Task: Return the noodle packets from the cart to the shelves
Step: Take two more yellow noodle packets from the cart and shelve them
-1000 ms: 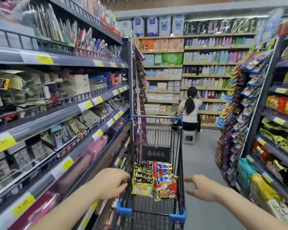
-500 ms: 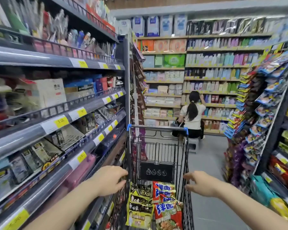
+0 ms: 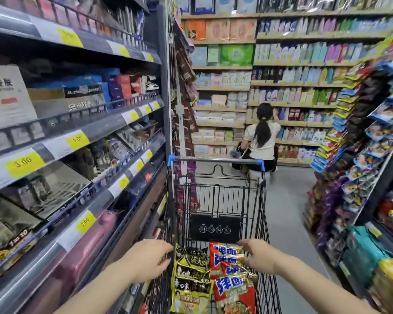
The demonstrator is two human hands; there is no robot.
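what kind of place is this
A shop aisle, most likely a supermarket: stocked shelves with yellow price tags line both sides, and a wire cart carrying noodle packets stands in the middle.

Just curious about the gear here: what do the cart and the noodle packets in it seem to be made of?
The cart looks like black-coated metal wire, going by its thin grid bars, with blue plastic corner caps. The noodle packets look like glossy plastic film: crinkled, printed, with shiny glints on the red and yellow wrappers.
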